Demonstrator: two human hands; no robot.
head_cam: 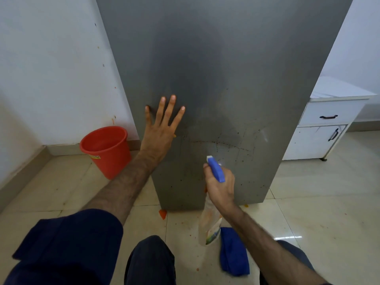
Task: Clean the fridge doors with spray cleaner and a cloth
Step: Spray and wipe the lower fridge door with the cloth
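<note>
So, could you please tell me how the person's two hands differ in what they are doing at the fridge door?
The left hand lies flat and open on the fridge door, fingers spread, holding nothing; the right hand is closed around the spray bottle. The left hand touches the door directly, while the right hand is off it, aiming the bottle's blue nozzle at the speckled lower part. The left hand sits higher. Both are bare.

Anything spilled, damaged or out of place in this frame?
Yes. The fridge door carries dark specks and dried drip trails low down. Orange scraps lie on the floor at its base, and orange spots mark the wall above the red bucket.
</note>
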